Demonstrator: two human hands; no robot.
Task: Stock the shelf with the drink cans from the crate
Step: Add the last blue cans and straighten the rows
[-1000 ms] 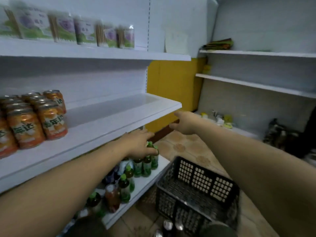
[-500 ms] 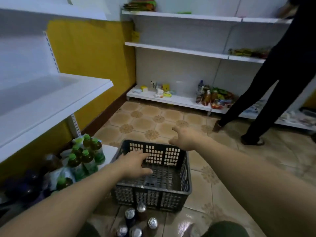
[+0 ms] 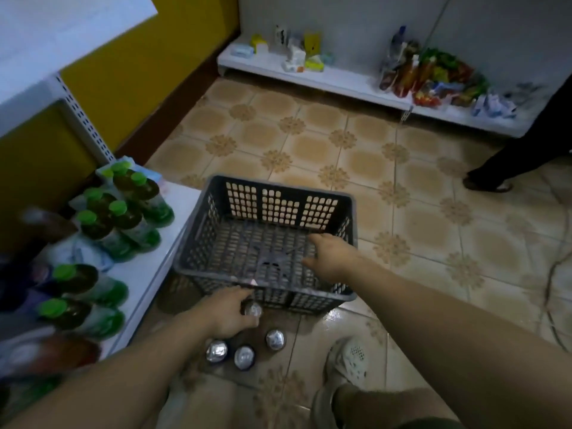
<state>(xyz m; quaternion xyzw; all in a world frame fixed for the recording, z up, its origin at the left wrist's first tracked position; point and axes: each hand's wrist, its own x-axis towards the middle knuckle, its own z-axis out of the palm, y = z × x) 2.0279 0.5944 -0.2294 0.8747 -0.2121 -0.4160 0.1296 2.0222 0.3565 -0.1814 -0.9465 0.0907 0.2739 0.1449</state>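
Count: four drink cans (image 3: 244, 357) upright on the tiled floor, just in front of the near wall of one grey mesh crate (image 3: 278, 205). Three form a loose cluster and the fourth can (image 3: 253, 310) stands closest to the crate wall. One white shelf (image 3: 62, 35) is at upper left. A lower shelf (image 3: 173, 212) beneath it carries green-capped bottles (image 3: 123, 212); seven caps can be counted, and further items to the left are blurred. Only the can tops show, as bright discs; labels are not readable. The near bottles are smeared and the upper shelf is cut off by the frame edge. Left hand (image 3: 229, 314): the grip is curled round the top of the fourth can, fingers on its far side and thumb on the near side, with the lid showing between them. The other three cans lie just below and to the right of this hand, apart from it. Right hand (image 3: 331, 258): the grip is loosely spread, with nothing between the fingers; it sits over the crate's right inner side, fingertips pointing left across the mesh floor, well apart from all the cans. One pale shoe (image 3: 349, 357) is right of the cans. A second person's dark leg (image 3: 510, 150) is at far right, and mixed packets lie on a far low shelf (image 3: 340, 78).
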